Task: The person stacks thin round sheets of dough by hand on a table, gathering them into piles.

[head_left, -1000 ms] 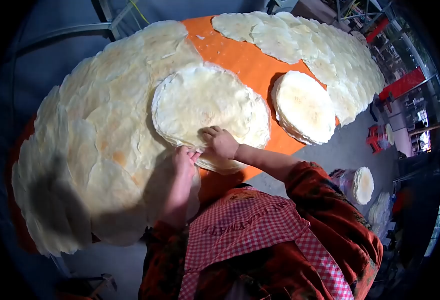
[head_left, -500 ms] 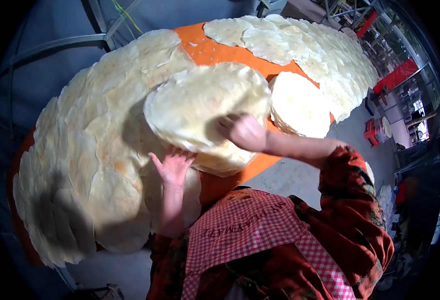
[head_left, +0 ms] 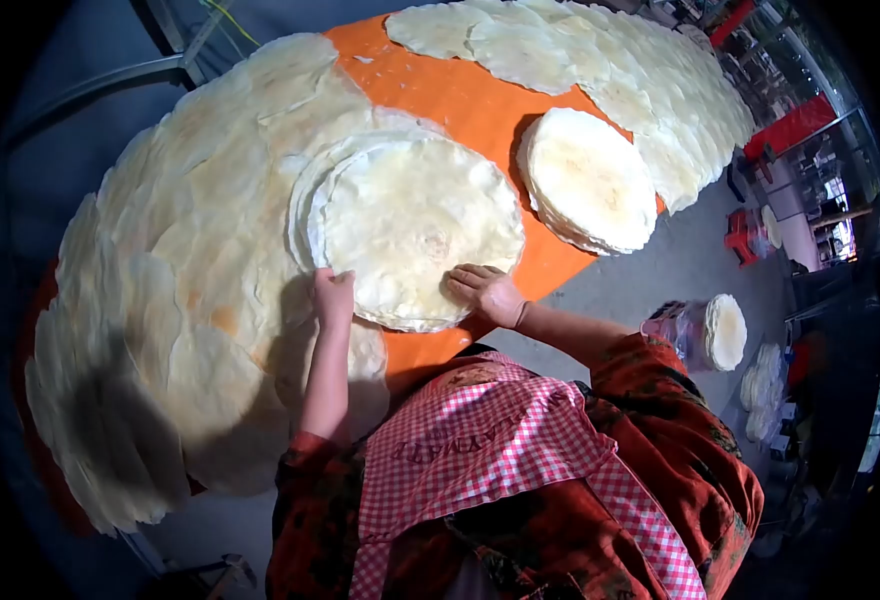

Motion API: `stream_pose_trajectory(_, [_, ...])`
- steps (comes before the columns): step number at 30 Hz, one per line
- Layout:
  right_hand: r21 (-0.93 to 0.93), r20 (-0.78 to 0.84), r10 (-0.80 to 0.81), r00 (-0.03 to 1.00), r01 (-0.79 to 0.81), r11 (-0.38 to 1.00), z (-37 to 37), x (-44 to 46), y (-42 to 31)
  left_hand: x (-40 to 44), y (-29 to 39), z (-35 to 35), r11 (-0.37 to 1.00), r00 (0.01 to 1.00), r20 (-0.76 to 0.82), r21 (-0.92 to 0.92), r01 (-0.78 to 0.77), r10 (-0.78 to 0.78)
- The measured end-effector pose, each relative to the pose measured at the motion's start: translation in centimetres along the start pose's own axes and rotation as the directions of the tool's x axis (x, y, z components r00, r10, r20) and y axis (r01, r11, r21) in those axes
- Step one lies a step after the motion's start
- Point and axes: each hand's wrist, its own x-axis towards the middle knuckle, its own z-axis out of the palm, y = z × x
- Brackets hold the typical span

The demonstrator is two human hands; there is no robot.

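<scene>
A stack of large, thin, pale round sheets point(head_left: 420, 215) lies on the orange table surface point(head_left: 450, 95). At the stack's lower left edge is my left hand point(head_left: 334, 295), its fingers closed on the rim of the sheets. My right hand point(head_left: 488, 293) rests flat on the top sheet near its lower right edge, fingers spread a little. Several sheet edges stick out at the stack's upper left. To the right sits a second round stack point(head_left: 590, 180), apart from both hands.
Overlapping pale sheets point(head_left: 190, 250) cover the table's left part, and more point(head_left: 620, 75) lie at the upper right. Beyond the table on the right are a red stool point(head_left: 740, 238) and a wrapped round stack point(head_left: 724, 332) above the grey floor.
The upper sheets have come down and shifted right on the stack. My left hand has closed at their rim after being spread open below it. My right hand has moved down and flattened.
</scene>
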Motion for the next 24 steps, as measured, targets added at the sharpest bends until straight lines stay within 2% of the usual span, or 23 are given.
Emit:
stream_pose_trajectory(1, [-0.011,0.002,0.005,1.0,-0.005,1.0,0.0,-0.1,-0.1,0.1,0.4,0.0,0.999,1.0,0.007,0.052,0.01,-0.01])
stream_pose_trajectory(4, [-0.015,0.004,0.033,0.999,-0.033,0.999,-0.3,-0.3,-0.5,1.0,-0.8,1.1,0.997,0.996,-0.021,0.004,0.083,-0.083])
stream_pose_trajectory(7, [0.01,-0.01,0.073,0.997,-0.073,0.997,-0.7,-0.4,-0.5,0.4,-0.3,0.2,0.957,0.985,0.094,-0.24,0.163,-0.144])
stream_pose_trajectory(8, [0.014,-0.019,0.078,0.997,-0.077,0.997,-0.7,-0.3,-0.4,-0.5,-0.2,0.3,0.922,0.995,0.043,-0.372,0.102,-0.093])
stream_pose_trajectory(11, [0.012,-0.036,0.073,0.997,-0.072,0.997,-1.0,-0.2,-0.4,-1.7,-1.8,0.1,0.859,0.985,0.072,-0.484,0.17,-0.154])
stream_pose_trajectory(12, [0.008,-0.038,0.066,0.997,-0.066,0.998,-1.1,-0.2,-0.5,-2.3,-1.3,-0.4,0.868,0.979,0.104,-0.452,0.205,-0.177])
stream_pose_trajectory(15, [0.019,-0.016,0.062,0.998,-0.062,0.998,-0.9,-0.2,-0.2,-2.0,-0.8,-0.5,0.91,0.991,0.047,-0.391,0.134,-0.126])
stream_pose_trajectory(16, [0.03,-0.064,0.032,0.997,-0.03,0.999,-0.8,0.3,0.3,-1.5,-1.1,-0.7,0.937,0.989,0.088,-0.32,0.139,-0.116])
stream_pose_trajectory(17, [0.098,-0.007,0.039,0.999,-0.038,0.995,-0.9,0.8,1.0,-1.6,-1.3,-0.7,0.856,0.985,0.076,-0.487,0.173,-0.156])
stream_pose_trajectory(19, [0.228,0.102,0.034,0.994,-0.056,0.972,-2.6,3.3,2.4,-2.9,2.2,-2.5,0.605,0.968,0.068,-0.769,0.204,-0.241])
stream_pose_trajectory(20, [0.205,0.088,0.015,0.996,-0.033,0.978,-4.6,5.7,2.7,-3.5,3.1,-3.8,0.514,0.963,0.086,-0.831,0.21,-0.256])
stream_pose_trajectory(21, [0.181,0.07,-0.002,0.998,-0.011,0.983,-7.9,8.9,2.7,-2.4,0.7,-4.6,0.454,0.948,0.138,-0.851,0.262,-0.289])
stream_pose_trajectory(23, [0.04,0.138,0.013,0.99,-0.018,0.999,-16.7,15.5,1.7,-1.9,-2.3,-5.2,0.343,0.97,0.107,-0.922,0.178,-0.218])
stream_pose_trajectory(24, [0.039,0.16,-0.012,0.987,0.006,0.999,-20.4,18.3,2.0,-2.2,-2.0,-5.4,0.298,0.974,0.18,-0.931,0.214,-0.138])
